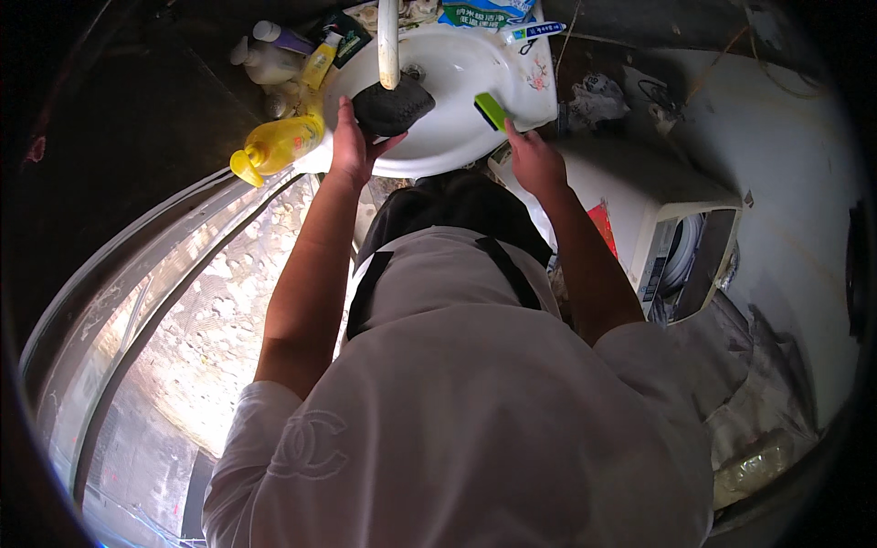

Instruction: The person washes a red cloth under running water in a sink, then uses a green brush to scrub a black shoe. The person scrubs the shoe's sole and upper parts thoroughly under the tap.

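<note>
My left hand point(357, 147) holds a dark, rounded item point(394, 106), perhaps a shoe or a cap, over the left part of a white ceramic washbasin point(473, 65). The end of a pale spout point(388, 58) hangs just above that item. My right hand point(538, 161) grips a green brush point(490, 111) with dark bristles at the basin's front right rim. What the dark item is exactly, I cannot tell.
A yellow pump bottle point(284, 145) lies on the basin's left edge, near several other bottles. A toothpaste tube point(534, 31) rests at the back right beside a blue packet point(486, 14). A white washing machine point(637, 205) stands at the right.
</note>
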Tool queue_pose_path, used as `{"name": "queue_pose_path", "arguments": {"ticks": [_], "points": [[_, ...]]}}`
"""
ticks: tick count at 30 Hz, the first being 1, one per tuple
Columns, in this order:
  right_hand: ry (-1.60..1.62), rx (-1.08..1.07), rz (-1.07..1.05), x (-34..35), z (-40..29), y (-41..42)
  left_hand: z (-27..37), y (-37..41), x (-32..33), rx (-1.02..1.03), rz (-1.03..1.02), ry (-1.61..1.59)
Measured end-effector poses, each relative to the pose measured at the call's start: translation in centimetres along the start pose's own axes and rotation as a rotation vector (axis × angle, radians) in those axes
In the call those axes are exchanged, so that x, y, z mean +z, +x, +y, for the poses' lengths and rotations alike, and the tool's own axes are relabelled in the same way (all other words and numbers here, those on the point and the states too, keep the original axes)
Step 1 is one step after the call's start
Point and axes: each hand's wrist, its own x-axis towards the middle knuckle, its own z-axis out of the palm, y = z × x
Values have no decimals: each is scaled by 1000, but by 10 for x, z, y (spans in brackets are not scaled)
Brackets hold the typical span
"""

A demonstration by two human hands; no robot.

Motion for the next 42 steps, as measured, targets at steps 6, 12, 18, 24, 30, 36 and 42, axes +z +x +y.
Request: {"name": "queue_pose_path", "arguments": {"ticks": [6, 12, 18, 24, 30, 36, 42], "points": [[649, -216, 124, -40, -78, 40, 2, 9, 29, 98, 72, 160], [502, -129, -9, -57, -102, 62, 0, 38, 45, 114, 126, 138], [617, -250, 89, -61, -99, 58, 3, 45, 53, 158, 157, 84], [653, -315, 50, -84, -104, 57, -6, 41, 53, 78, 88, 23], [551, -308, -31, -66, -89, 68, -1, 27, 69, 77, 19, -195], [600, -433, -1, -81, -88, 52, 19, 16, 76, 30, 64, -245], [454, -325, -33, -88, -89, 54, 18, 24, 83, -5, 81, -149]]}}
